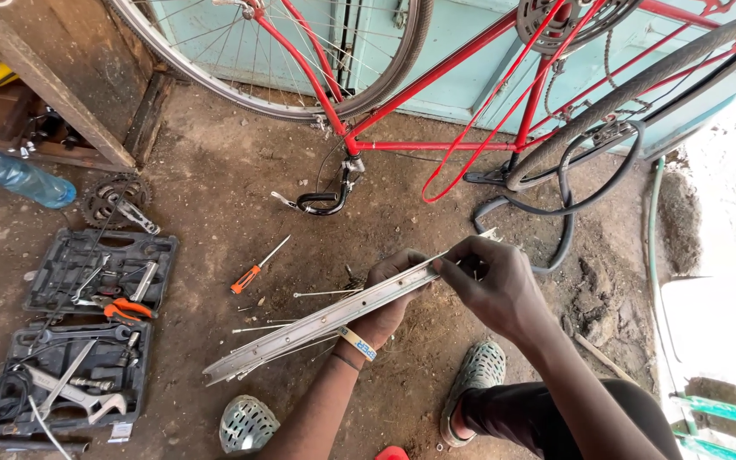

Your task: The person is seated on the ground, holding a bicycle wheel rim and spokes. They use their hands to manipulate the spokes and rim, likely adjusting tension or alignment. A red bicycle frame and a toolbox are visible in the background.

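A bare silver wheel rim (300,330) stretches from the lower left up toward the centre, held over the dirt floor. My left hand (388,300) grips it from beneath near its upper part, a wristband on that wrist. My right hand (491,285) pinches at the rim's upper end, fingers closed on it or on a small part there; I cannot tell which. Loose thin spokes (327,293) lie on the ground below the rim. An orange-handled screwdriver (255,269) lies to the left of my hands.
A red bicycle (436,81) stands upside down at the back, its handlebar (325,198) on the ground. An open black tool case (87,328) with wrenches and pliers lies at left. A crank with chainring (117,203), a blue bottle (14,175) and a black inner tube (566,204) lie around.
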